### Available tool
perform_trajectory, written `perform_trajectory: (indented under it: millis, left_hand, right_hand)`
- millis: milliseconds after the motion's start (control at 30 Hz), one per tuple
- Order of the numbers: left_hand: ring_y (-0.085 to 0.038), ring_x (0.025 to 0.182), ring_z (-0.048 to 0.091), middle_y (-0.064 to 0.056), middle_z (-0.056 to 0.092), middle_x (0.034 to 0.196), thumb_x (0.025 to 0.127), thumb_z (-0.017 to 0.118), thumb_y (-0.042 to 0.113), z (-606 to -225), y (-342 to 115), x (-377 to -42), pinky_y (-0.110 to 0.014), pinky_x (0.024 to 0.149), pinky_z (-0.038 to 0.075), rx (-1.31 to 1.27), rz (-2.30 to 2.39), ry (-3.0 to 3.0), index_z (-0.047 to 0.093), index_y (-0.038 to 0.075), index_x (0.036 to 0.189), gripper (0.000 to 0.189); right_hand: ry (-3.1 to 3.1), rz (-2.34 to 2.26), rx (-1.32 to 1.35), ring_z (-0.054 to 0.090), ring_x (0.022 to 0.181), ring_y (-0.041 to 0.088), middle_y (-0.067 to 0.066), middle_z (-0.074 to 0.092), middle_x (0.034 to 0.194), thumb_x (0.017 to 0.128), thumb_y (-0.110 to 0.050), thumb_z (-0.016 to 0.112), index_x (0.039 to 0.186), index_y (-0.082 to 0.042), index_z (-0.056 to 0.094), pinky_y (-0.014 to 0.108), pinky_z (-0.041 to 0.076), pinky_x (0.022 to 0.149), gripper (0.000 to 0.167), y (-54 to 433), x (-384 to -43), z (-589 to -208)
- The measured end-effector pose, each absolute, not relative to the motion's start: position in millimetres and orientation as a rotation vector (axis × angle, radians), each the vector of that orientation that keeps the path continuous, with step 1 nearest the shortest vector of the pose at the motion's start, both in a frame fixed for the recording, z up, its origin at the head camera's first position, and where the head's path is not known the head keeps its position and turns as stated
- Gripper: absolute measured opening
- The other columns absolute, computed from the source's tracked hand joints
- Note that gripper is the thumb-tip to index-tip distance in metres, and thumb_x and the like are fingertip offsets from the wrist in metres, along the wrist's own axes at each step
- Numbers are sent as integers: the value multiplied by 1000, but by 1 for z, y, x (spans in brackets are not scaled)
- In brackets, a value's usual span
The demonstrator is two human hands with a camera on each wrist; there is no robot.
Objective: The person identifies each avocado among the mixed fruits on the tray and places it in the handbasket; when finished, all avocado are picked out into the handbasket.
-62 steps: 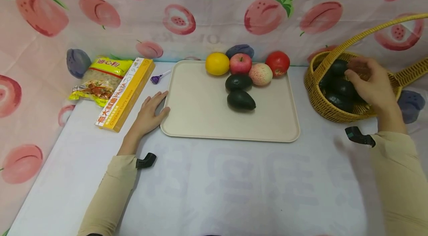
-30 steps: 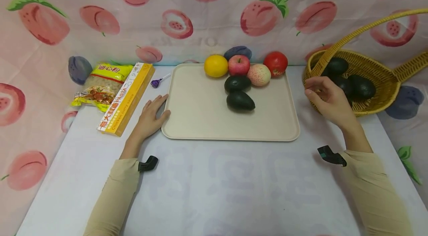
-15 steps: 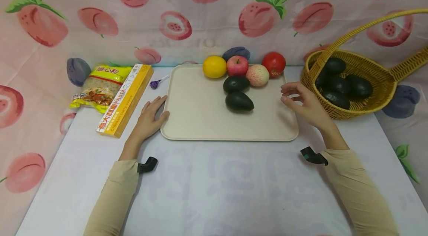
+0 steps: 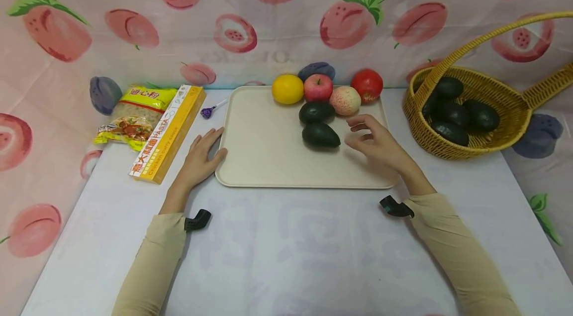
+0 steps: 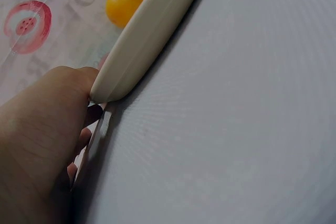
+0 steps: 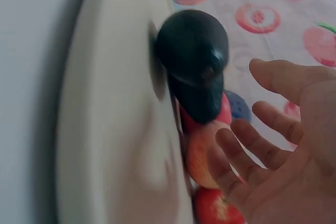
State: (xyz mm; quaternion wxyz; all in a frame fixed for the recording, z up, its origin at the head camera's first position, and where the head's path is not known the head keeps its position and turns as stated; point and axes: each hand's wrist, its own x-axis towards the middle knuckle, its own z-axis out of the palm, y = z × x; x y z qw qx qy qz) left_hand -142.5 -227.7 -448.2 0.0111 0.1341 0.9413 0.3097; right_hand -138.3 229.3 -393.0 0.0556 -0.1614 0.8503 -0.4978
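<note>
On the beige tray [image 4: 268,166] lie two dark green avocados, the nearer avocado [image 4: 321,136] and one just behind it. My right hand [image 4: 376,144] hovers over the tray to the right of the nearer avocado, fingers loosely bent and holding nothing. In the right wrist view that hand [image 6: 283,145] shows its spread fingers apart from the fruit. My left hand [image 4: 199,159] rests on the table, its thumb touching the tray's left edge, fingers extended. Behind the avocados sit a yellow lemon [image 4: 287,89], a red apple [image 4: 318,87], a speckled peach [image 4: 345,100] and a red pomegranate [image 4: 367,85].
At the right stands a wicker basket [image 4: 515,132] with a tall handle, holding several avocados [image 4: 481,115]. Left of the tray lie a pasta box [image 4: 172,137], a yellow bag of pasta [image 4: 136,117] and a purple lollipop [image 4: 207,112]. A fruit-print cloth hangs behind.
My right hand has come out of the basket and moved left over the tray, carrying nothing. The left hand has stayed beside the tray's edge.
</note>
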Motion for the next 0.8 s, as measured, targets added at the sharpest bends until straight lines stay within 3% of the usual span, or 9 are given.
perform_trajectory:
  millis: [367, 633, 800]
  left_hand:
    - [-25, 146, 21, -9, 33, 154, 95, 51, 38, -445, -226, -141, -42, 123, 3, 404, 962, 2927, 31, 21, 149, 60]
    - [-27, 146, 20, -11, 32, 154, 95, 50, 39, -446, -226, -142, -44, 122, 3, 415, 953, 2927, 30, 21, 149, 61]
    - [-27, 146, 20, -10, 31, 154, 95, 49, 40, -446, -227, -142, -45, 122, 3, 405, 948, 2917, 28, 22, 150, 61]
  right_hand:
    - [2470, -1520, -462, 43, 125, 38, 20, 40, 140, 85, -10, 69, 137, -1, 36, 57, 42, 100, 63, 192, -136, -382]
    - [2505, -1473, -496, 50, 118, 29, 8, 46, 137, 84, -19, 71, 136, -11, 40, 42, 49, 92, 62, 187, -143, -401]
    - [2542, -1479, -519, 54, 114, 31, 8, 49, 134, 84, -20, 72, 134, -12, 44, 40, 51, 89, 58, 187, -145, -407]
